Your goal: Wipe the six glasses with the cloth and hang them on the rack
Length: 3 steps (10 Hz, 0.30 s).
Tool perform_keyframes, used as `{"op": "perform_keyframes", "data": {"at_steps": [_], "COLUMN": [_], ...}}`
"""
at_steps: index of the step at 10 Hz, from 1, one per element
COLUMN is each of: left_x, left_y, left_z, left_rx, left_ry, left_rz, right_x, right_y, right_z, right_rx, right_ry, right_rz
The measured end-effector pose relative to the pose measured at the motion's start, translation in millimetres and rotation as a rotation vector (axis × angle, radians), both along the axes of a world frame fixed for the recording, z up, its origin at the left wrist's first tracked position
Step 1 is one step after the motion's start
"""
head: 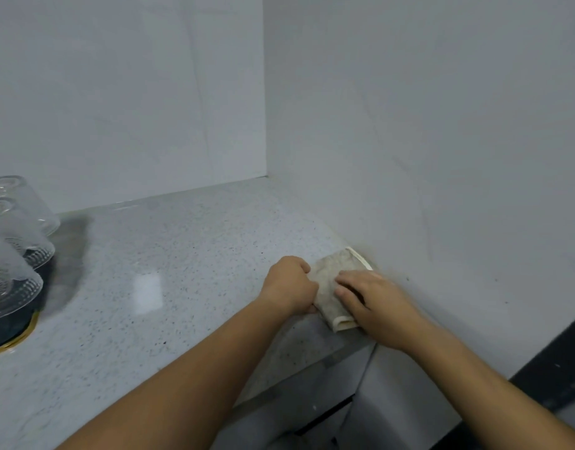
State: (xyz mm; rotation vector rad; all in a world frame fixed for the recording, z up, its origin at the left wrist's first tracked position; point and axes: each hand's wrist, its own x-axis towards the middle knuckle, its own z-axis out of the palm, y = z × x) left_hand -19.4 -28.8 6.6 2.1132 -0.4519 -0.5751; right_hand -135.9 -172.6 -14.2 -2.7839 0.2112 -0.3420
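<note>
- We record a kitchen corner, as far as the view shows.
- We note a pale speckled stone countertop [182, 254] fitted into a corner of plain grey walls [117, 92].
- We list clear ribbed glasses [16, 206], bottoms up, over a dark gold-rimmed base [16, 336] at the left edge.
- We list grey cabinet fronts [393, 401] below the counter lip.

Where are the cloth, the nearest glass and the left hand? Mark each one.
cloth [326, 280]: head view, on its speckled top face.
nearest glass [12, 284]: head view, on its ribbed wall, far left.
left hand [291, 284]: head view, on the back of the hand.
</note>
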Motion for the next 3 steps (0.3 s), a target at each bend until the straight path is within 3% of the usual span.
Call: {"op": "perform_keyframes", "data": {"at_steps": [3], "left_x": [-0.6], "left_y": [-5.4], "left_z": [4.2], "left_rx": [-0.111], "left_ry": [0.083], "left_rz": [0.003], "right_x": [8.7], "right_y": [-2.2], "right_z": [7.2], "right_rx": [0.059], "right_ry": [0.017], "right_rz": [-0.058]}}
